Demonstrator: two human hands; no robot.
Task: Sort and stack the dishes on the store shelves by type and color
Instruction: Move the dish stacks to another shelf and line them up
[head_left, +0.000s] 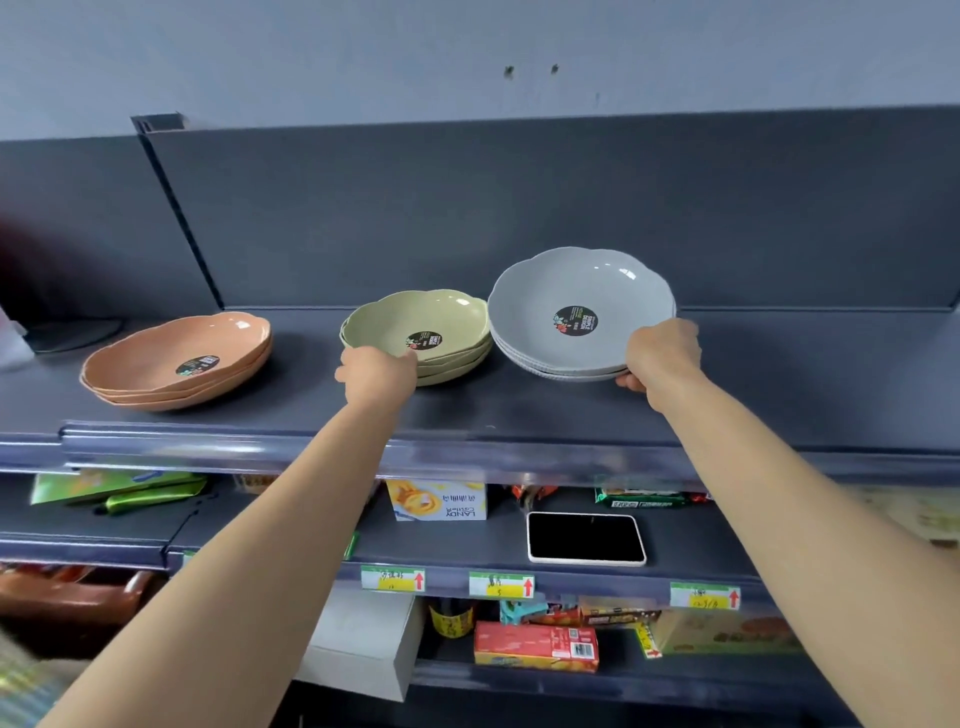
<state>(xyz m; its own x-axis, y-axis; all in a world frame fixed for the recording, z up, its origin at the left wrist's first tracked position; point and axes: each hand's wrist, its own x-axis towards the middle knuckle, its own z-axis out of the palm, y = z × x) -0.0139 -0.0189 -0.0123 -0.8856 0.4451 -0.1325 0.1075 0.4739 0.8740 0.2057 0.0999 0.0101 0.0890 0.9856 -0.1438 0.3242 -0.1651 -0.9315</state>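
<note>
Sorting nearly complete: three single-colour stacks on the top shelf (519, 415), both hands on stacks.

The green stack (441, 322) sits mid-shelf. The orange stack (176, 364) stands well apart to its left, and the grey stack (571, 291) is just beside it on the right, rims almost touching. Each stack holds one colour of the same scalloped dish, so sorting appears done; what is left is likely squaring and spacing the stacks. The left hand (376, 371) reaches up with its arm extended, fingers curled over the near rim of the green stack, gripping it. The right hand (662, 353) clasps the grey stack at the rim farthest from the green stack, thumb beneath and fingers curled over the edge. The grey stack tilts toward the camera; whether its base rests flat cannot be determined.
</note>
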